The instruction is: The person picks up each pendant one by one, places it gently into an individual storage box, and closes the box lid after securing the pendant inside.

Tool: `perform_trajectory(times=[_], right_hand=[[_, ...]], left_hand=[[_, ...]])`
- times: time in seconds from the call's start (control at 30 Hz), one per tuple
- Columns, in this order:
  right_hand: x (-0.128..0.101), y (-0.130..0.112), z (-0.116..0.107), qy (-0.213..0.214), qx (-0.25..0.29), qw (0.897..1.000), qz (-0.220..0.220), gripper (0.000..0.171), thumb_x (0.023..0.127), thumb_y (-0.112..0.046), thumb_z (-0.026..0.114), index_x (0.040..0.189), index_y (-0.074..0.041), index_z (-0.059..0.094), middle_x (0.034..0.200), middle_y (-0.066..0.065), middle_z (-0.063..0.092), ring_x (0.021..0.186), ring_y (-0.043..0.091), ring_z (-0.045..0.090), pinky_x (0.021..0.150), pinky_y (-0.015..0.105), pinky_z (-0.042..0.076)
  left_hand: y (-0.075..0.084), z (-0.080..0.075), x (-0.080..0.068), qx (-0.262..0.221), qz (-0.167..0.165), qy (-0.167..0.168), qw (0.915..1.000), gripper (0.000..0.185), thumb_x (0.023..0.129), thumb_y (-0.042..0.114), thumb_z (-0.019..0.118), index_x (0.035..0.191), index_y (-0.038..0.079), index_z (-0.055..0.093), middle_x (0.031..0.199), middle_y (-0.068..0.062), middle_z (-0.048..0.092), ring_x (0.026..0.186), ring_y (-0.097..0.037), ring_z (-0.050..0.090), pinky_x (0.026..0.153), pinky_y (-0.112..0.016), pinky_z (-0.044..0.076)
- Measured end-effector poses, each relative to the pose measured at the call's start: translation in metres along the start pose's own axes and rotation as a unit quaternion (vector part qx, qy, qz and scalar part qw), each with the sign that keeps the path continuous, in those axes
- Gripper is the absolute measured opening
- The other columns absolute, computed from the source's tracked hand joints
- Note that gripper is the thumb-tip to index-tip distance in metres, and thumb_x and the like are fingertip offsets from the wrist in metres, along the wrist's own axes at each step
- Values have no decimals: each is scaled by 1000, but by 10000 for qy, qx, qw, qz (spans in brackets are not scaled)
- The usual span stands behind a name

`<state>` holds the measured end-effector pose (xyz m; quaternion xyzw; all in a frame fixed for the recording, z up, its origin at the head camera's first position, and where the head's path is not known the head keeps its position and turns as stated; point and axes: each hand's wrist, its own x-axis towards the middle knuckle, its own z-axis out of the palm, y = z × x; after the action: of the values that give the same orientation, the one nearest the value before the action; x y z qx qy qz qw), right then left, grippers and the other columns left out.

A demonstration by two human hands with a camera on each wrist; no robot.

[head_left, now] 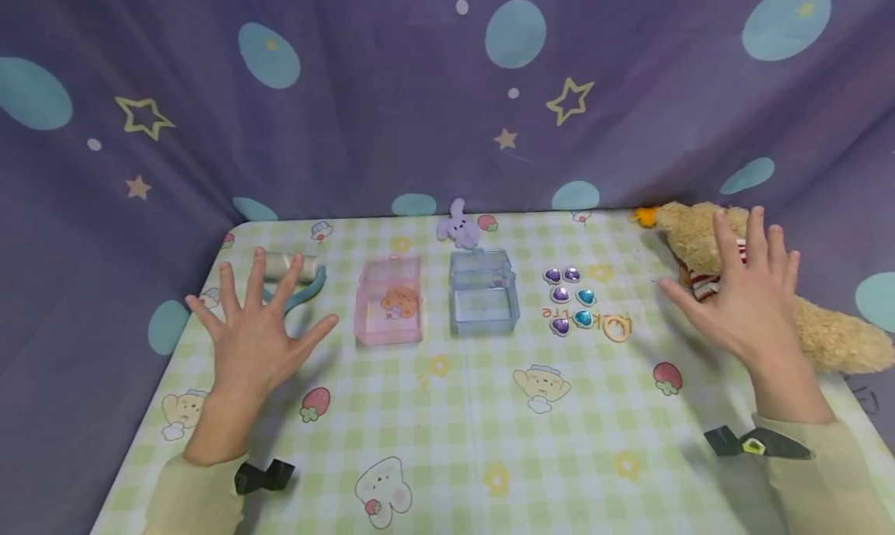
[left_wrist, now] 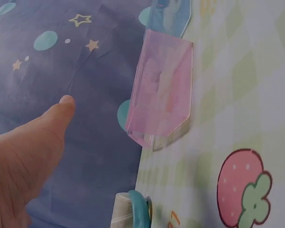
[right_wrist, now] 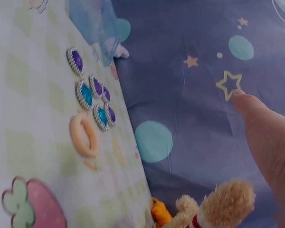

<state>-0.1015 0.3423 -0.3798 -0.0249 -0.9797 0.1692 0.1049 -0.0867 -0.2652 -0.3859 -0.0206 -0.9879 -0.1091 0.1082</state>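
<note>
My left hand point(head_left: 255, 341) is held over the left side of the table with its fingers spread and nothing in it. Beyond its fingertips lies a pale roll with a teal handle point(head_left: 308, 290), partly hidden by the hand. My right hand point(head_left: 755, 310), also spread and holding nothing, overlaps a tan plush toy point(head_left: 688, 228) in the head view. Between the hands stand a clear pink box point(head_left: 370, 329) and a clear blue box point(head_left: 482, 317), both with lids raised. Purple heart-shaped gems point(head_left: 560, 295) and teal ones point(head_left: 586, 297) lie right of the blue box, near a wooden ring point(head_left: 617, 329).
A small lilac plush figure point(head_left: 459, 226) sits at the table's back edge behind the blue box. A green checked cloth point(head_left: 454, 442) with printed pictures covers the table. Purple curtain fabric point(head_left: 391, 116) hangs around the back and sides.
</note>
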Motion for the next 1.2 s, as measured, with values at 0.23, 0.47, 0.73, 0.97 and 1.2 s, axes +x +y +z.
perform_trajectory(times=[0.23,0.47,0.73,0.97,1.2], right_hand=[[6,-21,-1,436,456,9968,-495,99,96,-62,67,172,-26,16,180,14,-5,166,49,-3,130,77,-3],[15,-47,3,691,649,9878,-1234,97,92,-49,77,171,-23,26,179,19,10,164,50,11,131,75,8],[30,-71,17,359,678,9866,-1437,90,94,-28,81,169,-18,32,176,22,24,155,56,31,123,77,29],[39,-78,36,-19,653,9865,-1504,74,97,-24,79,161,-10,46,168,25,41,150,53,43,118,73,40],[46,-81,59,-352,675,9849,-1556,55,98,-15,74,149,-3,59,148,28,61,137,50,57,115,66,47]], left_hand=[[7,7,2,-518,339,354,9975,96,90,71,69,169,35,28,178,-19,19,161,-58,12,117,-93,1],[17,15,6,-1230,451,332,9908,97,90,60,76,170,31,28,178,-19,21,162,-54,14,126,-82,9],[25,26,9,-1550,507,188,9864,98,88,46,83,169,27,32,176,-20,25,159,-55,23,120,-81,28],[33,42,9,-2178,432,65,9750,100,87,43,86,169,26,31,174,-17,32,156,-52,34,118,-78,35],[39,61,7,-2569,391,255,9653,101,80,37,92,164,12,42,166,-20,45,150,-48,46,115,-66,48]])
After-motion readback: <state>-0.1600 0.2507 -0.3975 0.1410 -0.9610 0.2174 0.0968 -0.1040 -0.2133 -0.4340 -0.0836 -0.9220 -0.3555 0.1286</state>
